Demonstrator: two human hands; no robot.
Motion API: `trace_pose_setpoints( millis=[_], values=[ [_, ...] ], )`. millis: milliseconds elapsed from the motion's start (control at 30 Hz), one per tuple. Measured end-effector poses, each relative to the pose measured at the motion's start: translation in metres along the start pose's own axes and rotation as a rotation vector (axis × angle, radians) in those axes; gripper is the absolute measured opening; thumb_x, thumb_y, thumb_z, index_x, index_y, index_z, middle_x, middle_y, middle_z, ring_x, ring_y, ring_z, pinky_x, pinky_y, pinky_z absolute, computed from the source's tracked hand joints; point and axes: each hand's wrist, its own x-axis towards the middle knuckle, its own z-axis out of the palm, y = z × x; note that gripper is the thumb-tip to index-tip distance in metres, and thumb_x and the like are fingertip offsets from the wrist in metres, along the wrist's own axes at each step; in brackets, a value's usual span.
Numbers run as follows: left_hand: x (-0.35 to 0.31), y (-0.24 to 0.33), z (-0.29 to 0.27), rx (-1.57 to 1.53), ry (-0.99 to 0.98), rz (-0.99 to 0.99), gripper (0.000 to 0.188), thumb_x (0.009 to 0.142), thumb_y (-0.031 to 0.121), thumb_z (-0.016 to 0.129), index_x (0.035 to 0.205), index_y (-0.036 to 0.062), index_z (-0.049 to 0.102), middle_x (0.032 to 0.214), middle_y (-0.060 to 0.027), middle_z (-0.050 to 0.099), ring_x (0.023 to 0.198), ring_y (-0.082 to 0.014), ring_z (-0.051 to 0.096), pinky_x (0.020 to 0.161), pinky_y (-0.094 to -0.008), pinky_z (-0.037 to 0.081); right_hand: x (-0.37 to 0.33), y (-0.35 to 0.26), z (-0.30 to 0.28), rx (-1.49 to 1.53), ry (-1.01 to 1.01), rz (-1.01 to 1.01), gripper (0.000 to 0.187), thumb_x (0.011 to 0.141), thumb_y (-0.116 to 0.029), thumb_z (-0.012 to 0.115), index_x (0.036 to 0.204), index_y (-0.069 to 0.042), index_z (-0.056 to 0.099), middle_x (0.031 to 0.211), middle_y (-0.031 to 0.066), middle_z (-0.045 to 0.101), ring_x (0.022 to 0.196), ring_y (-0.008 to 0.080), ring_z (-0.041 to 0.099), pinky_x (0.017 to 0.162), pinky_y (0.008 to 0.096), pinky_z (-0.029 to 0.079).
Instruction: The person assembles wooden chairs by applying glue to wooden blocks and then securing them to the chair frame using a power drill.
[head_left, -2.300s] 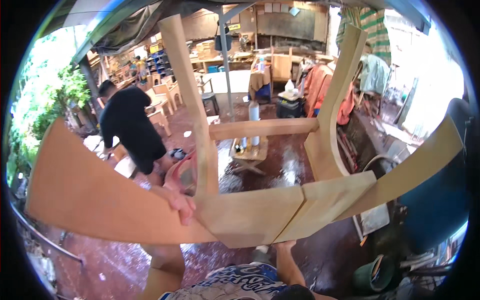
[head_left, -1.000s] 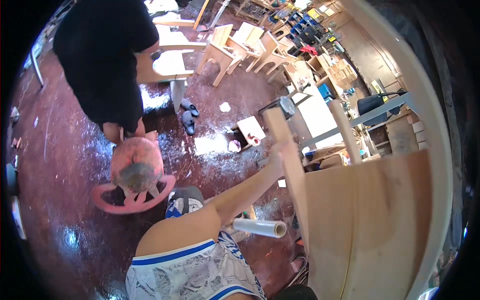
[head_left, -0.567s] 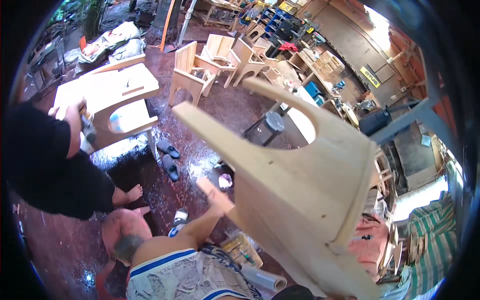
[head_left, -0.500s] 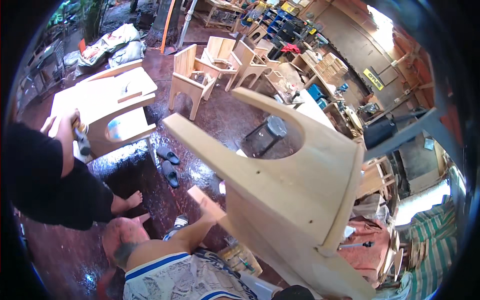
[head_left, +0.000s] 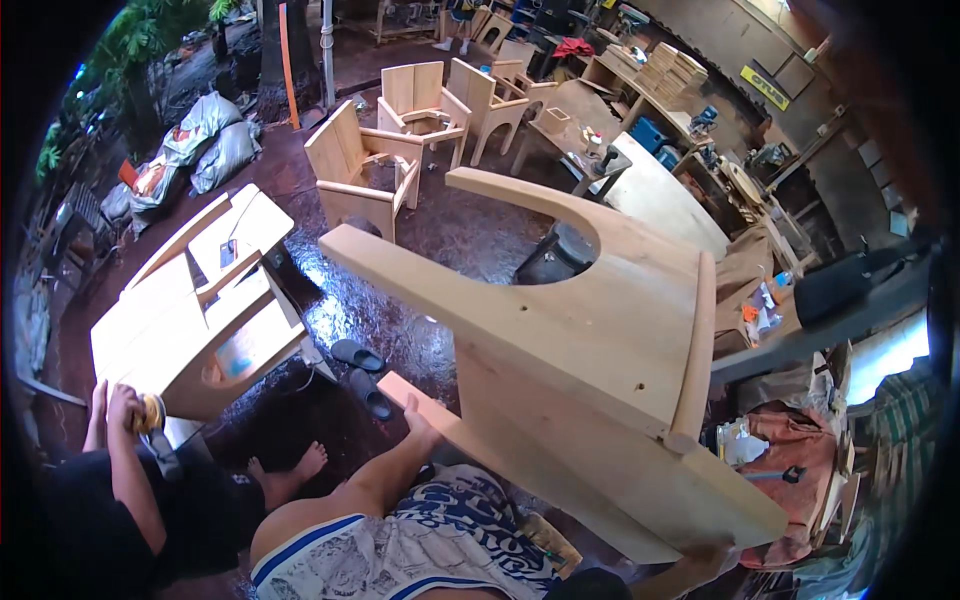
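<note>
A pale wooden chair (head_left: 600,300) is held tilted in front of me, its side panel with a curved cut-out and two legs pointing to the far left. A rounded rail (head_left: 693,350) runs along the panel's right edge, and small dark holes show in the wood. My left hand (head_left: 422,424) is closed around the end of the chair's flat lower board. Low on the right, my right hand (head_left: 703,566) grips the chair's lower edge; its fingers are partly hidden by the wood.
At left a co-worker's hand (head_left: 124,408) holds a yellow power sander (head_left: 152,412) against another wooden piece (head_left: 150,330). Several wooden chairs (head_left: 360,170) stand farther back. Behind my chair is a black stool (head_left: 560,255). Dark clogs (head_left: 368,392) lie on the wet floor.
My view has shifted, and the chair stays in my hold at nearly the same tilt. My right hand now shows at its lower edge. The co-worker's sander sits lower in view.
</note>
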Motion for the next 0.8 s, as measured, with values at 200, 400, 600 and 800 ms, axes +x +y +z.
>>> trace_pose_setpoints(
  millis=[200,400,600,800],
  values=[
    [0.121,0.02,0.151,0.139,-0.006,0.077,0.063,0.094,0.065,0.046,0.105,0.0037,0.056,0.087,-0.0165,0.059,0.081,-0.0325,0.058,0.08,-0.0503,0.051,0.079,0.057,0.122,-0.101,-0.285,-0.137,0.039,0.076,-0.025,0.068,0.103,-0.001,0.055,0.094,0.0054,0.057,0.085,0.0171,0.054,0.076,0.0332,0.044],
    [0.209,0.038,0.295,0.169,0.053,0.078,0.061,0.094,0.061,0.048,0.115,0.0035,0.054,0.092,-0.016,0.059,0.082,-0.0332,0.058,0.081,-0.0522,0.05,0.162,0.042,0.297,-0.093,-0.433,-0.194,0.046,0.072,-0.022,0.076,0.106,0.002,0.057,0.087,0.0026,0.059,0.079,0.013,0.056,0.075,0.0305,0.044],
    [0.343,0.065,0.418,0.183,0.074,0.085,0.065,0.095,0.054,0.048,0.132,0.0009,0.047,0.112,-0.0218,0.059,0.103,-0.0389,0.058,0.093,-0.0587,0.046,0.239,0.075,0.493,0.001,-0.637,-0.189,0.063,0.073,-0.028,0.082,0.12,0.003,0.053,0.102,0.0054,0.06,0.093,0.0153,0.057,0.083,0.0299,0.045],
    [0.535,0.115,0.512,0.257,0.187,0.03,0.065,0.088,0.045,0.059,0.135,0.0033,0.047,0.13,-0.0222,0.056,0.119,-0.0414,0.053,0.105,-0.0599,0.039,0.253,0.134,0.751,0.008,-0.701,-0.024,0.078,0.073,-0.029,0.081,0.134,0.007,0.049,0.115,0.0105,0.06,0.101,0.0193,0.059,0.092,0.0312,0.045]
  ],
)
